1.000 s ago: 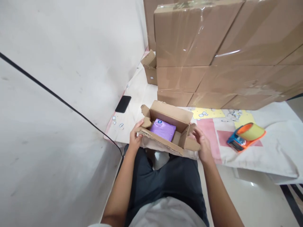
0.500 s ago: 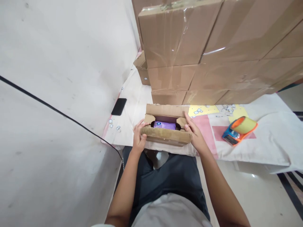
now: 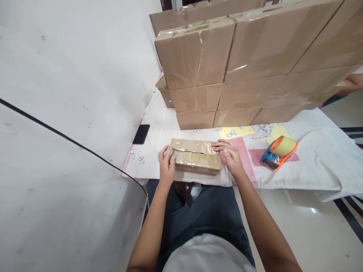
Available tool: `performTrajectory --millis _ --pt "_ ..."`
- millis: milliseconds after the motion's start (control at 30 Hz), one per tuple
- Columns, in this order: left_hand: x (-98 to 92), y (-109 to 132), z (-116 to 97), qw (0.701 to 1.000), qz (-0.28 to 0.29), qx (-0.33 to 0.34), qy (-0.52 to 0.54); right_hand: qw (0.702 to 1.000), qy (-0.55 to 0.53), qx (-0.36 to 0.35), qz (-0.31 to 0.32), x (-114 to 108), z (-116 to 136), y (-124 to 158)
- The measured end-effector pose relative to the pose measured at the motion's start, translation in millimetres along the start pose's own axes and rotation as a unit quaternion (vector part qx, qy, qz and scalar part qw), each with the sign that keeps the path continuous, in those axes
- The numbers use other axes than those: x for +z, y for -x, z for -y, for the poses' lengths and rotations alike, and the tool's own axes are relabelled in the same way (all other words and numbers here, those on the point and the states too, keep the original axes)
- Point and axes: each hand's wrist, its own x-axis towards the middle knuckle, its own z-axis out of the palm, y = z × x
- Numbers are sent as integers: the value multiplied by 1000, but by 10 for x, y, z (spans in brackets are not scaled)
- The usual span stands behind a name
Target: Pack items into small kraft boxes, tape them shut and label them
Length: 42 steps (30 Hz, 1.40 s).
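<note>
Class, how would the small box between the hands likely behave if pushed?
The small box would probably slide rather than roll, given its flat, straight-edged shape. Its top flaps might lift, since a gap shows between them.

Top middle of the carton point(image 3: 197, 158) was reachable from above; left hand point(image 3: 167, 166) and right hand point(image 3: 231, 158) blocked its ends. Narrow cloth point(image 3: 161, 126) strip behind it, then stacked boxes point(image 3: 255, 75) barred passage. Lane right of it ran to the tape dispenser point(image 3: 279, 152). Left: flat phone point(image 3: 141, 134), then wall point(image 3: 73, 75).
</note>
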Motion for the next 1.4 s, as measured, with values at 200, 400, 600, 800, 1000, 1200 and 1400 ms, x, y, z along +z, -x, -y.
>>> performTrajectory --millis 200,400,600,800,1000,1200,1400 --pt "-112 -159 -335 948 107 214 -209 997 59 -3 46 -56 0 -13" --pt "-60 -248 -508 911 186 256 -265 997 40 -33 65 -52 -1 -15" --pt "65 -163 -498 912 160 258 -277 983 103 -15 -150 -326 -22 287" --pt "173 -165 -446 924 127 252 -258 815 112 70 -564 -1280 -486 591" --pt "187 -243 -421 921 153 237 -267 887 -92 260 -370 -1793 -1050 555" --pt "131 -183 -598 917 138 238 -288 920 -76 168 -345 -1513 -776 558" --pt "312 160 -1223 928 67 354 -94 908 -327 93 -247 -827 144 473"
